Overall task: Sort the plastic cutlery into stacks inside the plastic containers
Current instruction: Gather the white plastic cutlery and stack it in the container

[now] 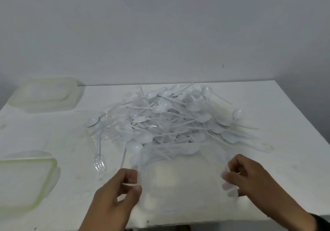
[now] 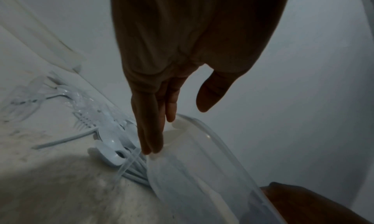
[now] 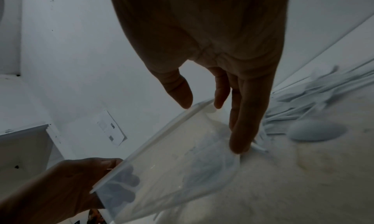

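Left hand (image 1: 123, 188) and right hand (image 1: 244, 175) grip clear container (image 1: 180, 179) by sides, tilted beside cutlery pile (image 1: 166, 116); sorting unstarted; next, likely set it level.

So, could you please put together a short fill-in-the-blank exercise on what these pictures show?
1. The left hand and the right hand hold one clear ____ between them.
2. The cutlery pile lies loose on the white ____.
3. The clear fork lying apart from the pile is on the person's ____ side.
4. Two lids with greenish rims lie along the table's ____ edge.

Missing words: container; table; left; left
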Tool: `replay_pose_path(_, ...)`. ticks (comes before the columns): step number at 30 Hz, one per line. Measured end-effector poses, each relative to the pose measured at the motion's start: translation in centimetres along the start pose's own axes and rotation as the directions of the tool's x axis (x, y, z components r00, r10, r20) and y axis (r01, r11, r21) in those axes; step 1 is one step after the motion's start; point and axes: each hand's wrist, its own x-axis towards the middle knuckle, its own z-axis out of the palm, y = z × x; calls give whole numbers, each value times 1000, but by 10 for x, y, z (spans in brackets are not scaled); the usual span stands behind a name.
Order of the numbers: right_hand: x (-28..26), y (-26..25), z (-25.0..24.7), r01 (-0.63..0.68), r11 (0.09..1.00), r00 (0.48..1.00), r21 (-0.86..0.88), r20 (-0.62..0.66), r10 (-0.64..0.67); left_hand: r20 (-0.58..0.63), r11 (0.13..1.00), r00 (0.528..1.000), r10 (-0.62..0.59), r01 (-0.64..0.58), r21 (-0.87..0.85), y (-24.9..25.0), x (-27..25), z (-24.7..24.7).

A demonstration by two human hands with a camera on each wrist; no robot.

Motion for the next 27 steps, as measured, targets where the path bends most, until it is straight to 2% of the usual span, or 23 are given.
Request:
replay_pose_path(7,3,20,2,-71,997,991,-10,114,72,59,993,997,-40,34,109,-25,-8,14)
replay_pose_path(15,20,16,21,-54,998,987,-14,151,55,-10,995,1000,-26,27,97,-32,11,8)
replay_pose_path(20,30,10,28,-60,998,987,16,152,56,-25,993,998,-62,64,95,-36,20,5)
replay_pose_path(27,43,-1,26,-47,998,986,28,160,42,-29,991,999,-35,38,125,-34,35,-1)
